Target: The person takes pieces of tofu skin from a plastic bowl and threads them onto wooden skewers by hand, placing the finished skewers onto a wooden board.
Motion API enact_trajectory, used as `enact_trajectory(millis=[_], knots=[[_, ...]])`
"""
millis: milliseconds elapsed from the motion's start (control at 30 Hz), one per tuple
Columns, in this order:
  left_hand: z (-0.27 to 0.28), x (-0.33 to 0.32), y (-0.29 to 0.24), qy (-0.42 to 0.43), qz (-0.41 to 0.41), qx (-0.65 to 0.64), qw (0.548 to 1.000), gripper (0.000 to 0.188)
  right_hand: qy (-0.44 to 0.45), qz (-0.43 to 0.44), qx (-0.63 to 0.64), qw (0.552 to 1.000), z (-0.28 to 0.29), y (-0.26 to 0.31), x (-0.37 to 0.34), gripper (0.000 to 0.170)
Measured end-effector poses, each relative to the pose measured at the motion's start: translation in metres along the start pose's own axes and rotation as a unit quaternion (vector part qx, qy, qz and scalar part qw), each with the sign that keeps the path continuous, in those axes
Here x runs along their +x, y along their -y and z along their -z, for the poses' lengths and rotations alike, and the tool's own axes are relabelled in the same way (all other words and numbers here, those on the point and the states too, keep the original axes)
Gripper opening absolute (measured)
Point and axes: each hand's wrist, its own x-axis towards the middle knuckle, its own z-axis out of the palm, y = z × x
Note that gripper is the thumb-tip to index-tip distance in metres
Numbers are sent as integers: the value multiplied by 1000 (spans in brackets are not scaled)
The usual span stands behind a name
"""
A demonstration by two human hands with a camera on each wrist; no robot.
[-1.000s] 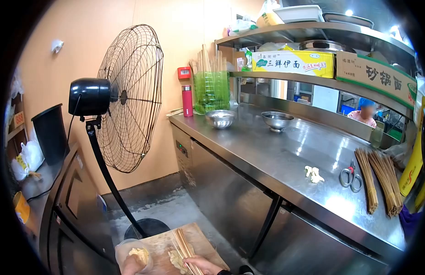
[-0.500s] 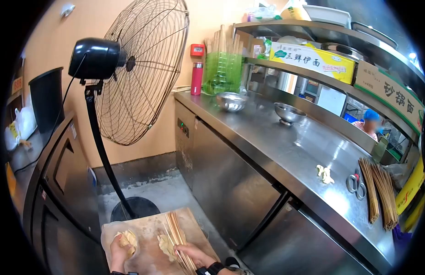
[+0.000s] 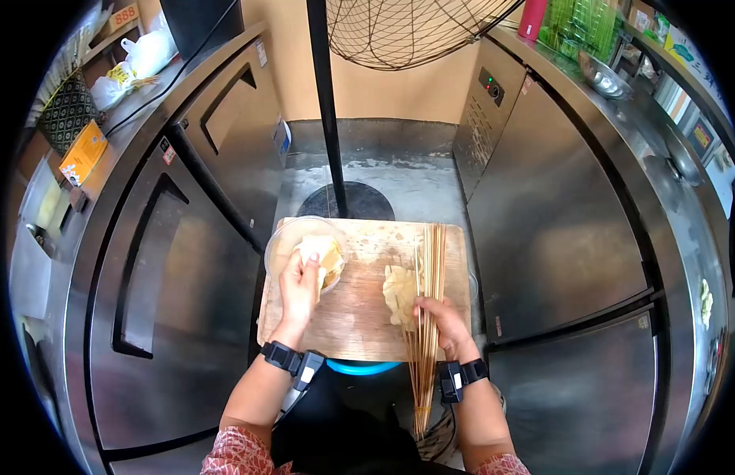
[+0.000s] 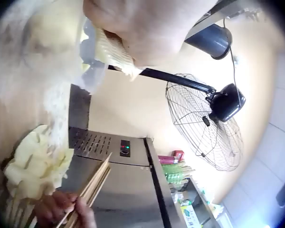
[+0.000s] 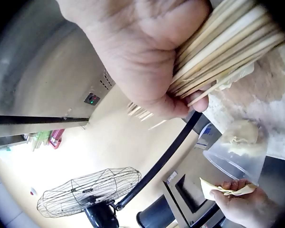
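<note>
In the head view my left hand (image 3: 298,289) pinches thin, pale yellow folded sheets (image 3: 326,252) above a clear plastic bowl (image 3: 274,247). In the right wrist view, one such sheet (image 5: 228,191) sticks out between thumb and fingers. My right hand (image 3: 445,324) grips a bundle of bamboo skewers (image 3: 433,261) lengthwise over the right side of a wooden cutting board (image 3: 356,321). Beside the skewers lies a pile of similar pale yellow pieces (image 3: 397,291), partly overlapped by some sticks. More pale food (image 5: 244,133) lies inside the bowl in the right wrist view.
Behind the board stands a fan, its black base (image 3: 367,202) on the floor. Steel cabinets (image 3: 554,206) flank both sides. A blue rim (image 3: 363,368) shows under the board's near edge. On the right counter are a metal bowl (image 3: 603,77) and a pale piece (image 3: 706,302).
The head view has tilted down onto the board. My left hand pinches the pale sheets at the bowl, after reaching into it earlier. The right hand keeps its hold on the skewers.
</note>
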Motion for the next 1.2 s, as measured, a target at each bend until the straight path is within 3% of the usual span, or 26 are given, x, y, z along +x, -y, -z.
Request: enact_trajectory(millis=[100,233,300,367,400,500,600,733,833,1000,1133,1200], knots=[[12,-3,9,45,-69,224,971,19,5,0,6,1000,-4,0,-1,10],[15,15,10,37,-36,272,961,20,9,-8,-10,1000,-3,3,-5,10],[17,27,19,34,32,111,993,21,10,-9,-12,1000,-2,3,-5,10],[18,39,35,19,106,-26,994,23,16,-8,-6,1000,2,0,-2,10],[19,40,31,20,142,-36,989,24,12,-7,-9,1000,1,1,-3,10],[21,42,34,2,81,21,996,25,3,-6,-17,1000,-4,5,-5,11],[11,31,31,-79,2,16,997,24,1,0,-25,1000,-1,6,-6,10],[-21,-9,-17,-4,140,-234,962,19,12,-2,-23,1000,3,2,-4,10],[-54,-33,-14,117,184,-216,952,15,-8,6,-14,1000,1,5,-7,10],[-91,-45,14,117,243,-244,931,12,-44,12,46,998,12,7,-8,10],[-101,-47,40,129,222,-226,940,13,-52,14,40,998,11,12,-8,10],[-102,-45,40,135,143,-164,967,11,-59,9,46,997,10,10,-4,10]])
